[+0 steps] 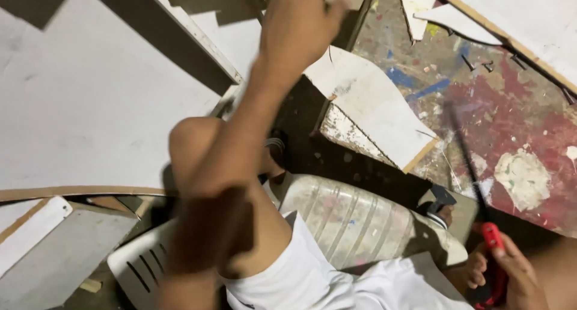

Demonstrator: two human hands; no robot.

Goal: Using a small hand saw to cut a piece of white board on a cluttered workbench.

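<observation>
Left hand: while the arm is stretched up and away from the body, the left hand (pixel 297 24) is seen at the top of the view, above the upper tip of the white offcut board (pixel 372 106); the fingers are curled over, but whether anything is gripped cannot be told, since the palm side is hidden.
Right hand: the right hand (pixel 502 274) is held low at the bottom right corner of the view; its fingers are closed round the red handle of a handsaw (pixel 481 208).
Saw axis: the dark, thin blade is run up and slightly left from the red handle, over the paint-stained floor (pixel 511 112); its tip is lost in blur near the offcut board's right edge.
Key relation: the offcut board is laid between the two hands, up and to the left of the saw grip; its long axis is slanted from upper left to lower right, ending in a brown-edged corner; the left hand is judged nearer to it; the blade tip is close to that lower corner, though contact cannot be told.
Surroundings: a clear plastic bottle (pixel 360 220) is laid on its side below the board, beside the knee; a large white panel (pixel 90 106) is spread along the left edge; dark nails (pixel 487 65) are scattered near the top right corner of the floor.
</observation>
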